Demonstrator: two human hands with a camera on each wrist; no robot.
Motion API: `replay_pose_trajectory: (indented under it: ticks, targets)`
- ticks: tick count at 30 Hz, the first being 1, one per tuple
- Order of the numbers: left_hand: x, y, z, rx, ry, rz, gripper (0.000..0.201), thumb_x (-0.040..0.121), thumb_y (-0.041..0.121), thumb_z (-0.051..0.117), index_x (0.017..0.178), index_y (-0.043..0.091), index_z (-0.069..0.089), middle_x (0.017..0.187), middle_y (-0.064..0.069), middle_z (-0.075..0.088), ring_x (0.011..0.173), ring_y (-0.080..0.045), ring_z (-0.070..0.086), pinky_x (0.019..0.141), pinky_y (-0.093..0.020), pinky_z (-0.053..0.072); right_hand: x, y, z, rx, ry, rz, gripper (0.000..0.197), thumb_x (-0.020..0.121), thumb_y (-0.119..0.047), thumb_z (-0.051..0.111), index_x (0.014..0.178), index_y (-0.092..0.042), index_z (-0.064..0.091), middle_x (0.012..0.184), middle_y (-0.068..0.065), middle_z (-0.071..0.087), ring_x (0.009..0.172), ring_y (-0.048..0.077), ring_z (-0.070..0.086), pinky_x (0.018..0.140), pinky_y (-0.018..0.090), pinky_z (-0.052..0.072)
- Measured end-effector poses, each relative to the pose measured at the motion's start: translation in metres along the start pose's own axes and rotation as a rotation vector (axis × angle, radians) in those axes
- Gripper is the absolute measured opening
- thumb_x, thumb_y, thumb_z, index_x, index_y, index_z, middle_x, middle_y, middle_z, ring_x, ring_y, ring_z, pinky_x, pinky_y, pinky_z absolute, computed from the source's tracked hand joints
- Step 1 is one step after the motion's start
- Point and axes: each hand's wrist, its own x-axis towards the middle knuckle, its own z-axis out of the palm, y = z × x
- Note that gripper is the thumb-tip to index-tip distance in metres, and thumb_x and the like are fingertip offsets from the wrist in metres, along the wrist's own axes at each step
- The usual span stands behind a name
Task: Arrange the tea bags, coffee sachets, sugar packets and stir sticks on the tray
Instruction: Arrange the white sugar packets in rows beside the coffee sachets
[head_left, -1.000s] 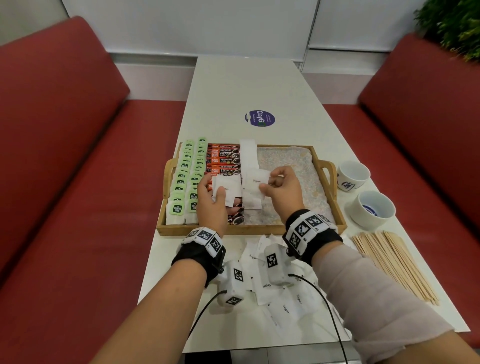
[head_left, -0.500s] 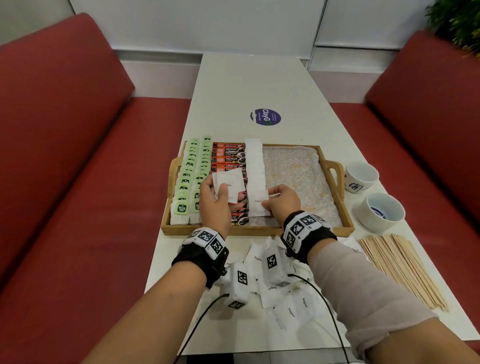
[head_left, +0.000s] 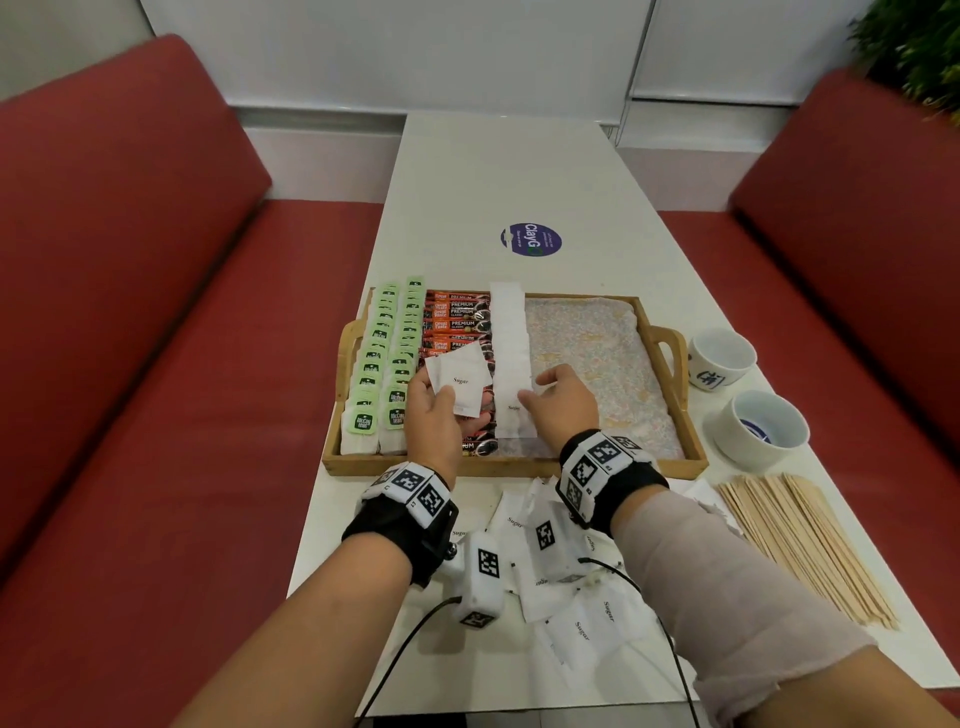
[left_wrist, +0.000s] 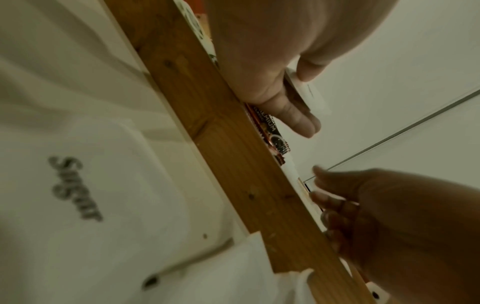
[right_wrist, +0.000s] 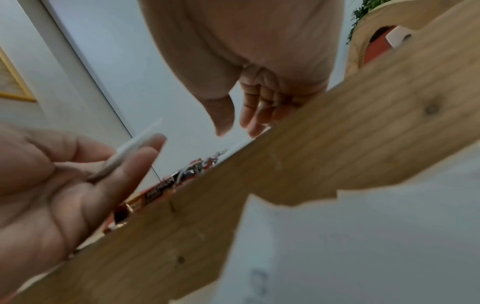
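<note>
A wooden tray holds two columns of green tea bags, a column of red coffee sachets and a row of white sugar packets. My left hand holds a few sugar packets over the coffee sachets; its thumb pinches them. My right hand hovers at the near end of the white row, fingers straight, fingertips touching the nearest packet. In the right wrist view its thumb and fingers are spread and hold nothing. Stir sticks lie on the table to the right.
Loose sugar packets are scattered on the white table in front of the tray, under my wrists. Two white cups stand right of the tray. The tray's right half shows its patterned liner. Red benches flank the table.
My right hand has brought a sugar packet down from mid-air onto the near end of the white row and loosened its grip. The left hand has kept its packets.
</note>
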Motion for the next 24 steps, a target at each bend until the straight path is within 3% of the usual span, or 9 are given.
replay_pose_trajectory:
  ticks: [2, 6, 11, 16, 18, 20, 24]
  targets:
    - [-0.001, 0.001, 0.002, 0.014, 0.000, 0.019, 0.031, 0.098, 0.001, 0.034, 0.123, 0.019, 0.044, 0.118, -0.012, 0.060, 0.091, -0.025, 0.067, 0.063, -0.031, 0.060, -0.004, -0.007, 0.000, 0.090, -0.007, -0.062, 0.016, 0.089, -0.032, 0.060, 0.092, -0.017, 0.057, 0.088, 0.003, 0.065, 0.086, 0.022, 0.062, 0.081, 0.037, 0.050]
    - [-0.002, 0.001, 0.005, 0.036, 0.012, 0.056, 0.030, 0.098, 0.006, 0.044, 0.127, 0.014, 0.045, 0.118, -0.006, 0.061, 0.102, -0.020, 0.064, 0.067, -0.024, 0.058, -0.014, -0.016, 0.001, 0.260, -0.172, -0.104, 0.023, 0.087, -0.034, 0.065, 0.070, -0.019, 0.061, 0.077, 0.002, 0.068, 0.073, 0.014, 0.060, 0.075, 0.033, 0.050]
    - [-0.004, 0.000, 0.007, 0.054, -0.029, 0.093, 0.024, 0.096, 0.005, 0.049, 0.118, 0.016, 0.050, 0.109, -0.003, 0.064, 0.096, -0.014, 0.066, 0.073, -0.025, 0.059, -0.016, -0.014, 0.000, 0.351, -0.186, -0.082, 0.017, 0.087, -0.017, 0.066, 0.071, -0.015, 0.060, 0.070, 0.000, 0.063, 0.058, 0.010, 0.055, 0.060, 0.024, 0.047]
    - [0.001, -0.003, 0.001, 0.088, 0.018, 0.093, 0.024, 0.102, 0.016, 0.038, 0.122, 0.015, 0.050, 0.112, -0.003, 0.064, 0.088, -0.013, 0.069, 0.065, -0.021, 0.057, -0.013, -0.006, -0.009, 0.393, -0.061, -0.018, 0.018, 0.092, -0.012, 0.056, 0.076, -0.017, 0.051, 0.071, 0.001, 0.059, 0.052, 0.013, 0.055, 0.048, 0.021, 0.042]
    - [0.002, -0.003, -0.001, 0.087, 0.023, 0.094, 0.026, 0.103, 0.017, 0.036, 0.124, 0.013, 0.049, 0.112, -0.002, 0.064, 0.081, -0.007, 0.070, 0.063, -0.020, 0.056, -0.010, 0.001, -0.009, 0.378, -0.009, 0.033, 0.018, 0.091, -0.011, 0.057, 0.076, -0.019, 0.051, 0.075, 0.004, 0.060, 0.056, 0.016, 0.055, 0.054, 0.028, 0.047]
    - [0.002, -0.003, -0.002, 0.085, 0.028, 0.100, 0.025, 0.103, 0.016, 0.036, 0.123, 0.013, 0.050, 0.110, -0.002, 0.064, 0.078, -0.004, 0.070, 0.063, -0.021, 0.057, -0.007, 0.009, -0.008, 0.304, 0.020, 0.072, 0.016, 0.089, -0.013, 0.060, 0.076, -0.020, 0.053, 0.079, 0.003, 0.062, 0.067, 0.019, 0.057, 0.069, 0.035, 0.052]
    - [-0.001, -0.002, -0.002, 0.076, 0.031, 0.116, 0.020, 0.103, 0.016, 0.036, 0.114, 0.018, 0.052, 0.106, 0.000, 0.065, 0.078, -0.007, 0.070, 0.061, -0.020, 0.056, -0.007, 0.015, -0.007, 0.122, -0.036, 0.077, 0.007, 0.086, -0.012, 0.063, 0.084, -0.016, 0.057, 0.076, -0.004, 0.057, 0.082, 0.021, 0.058, 0.084, 0.039, 0.051]
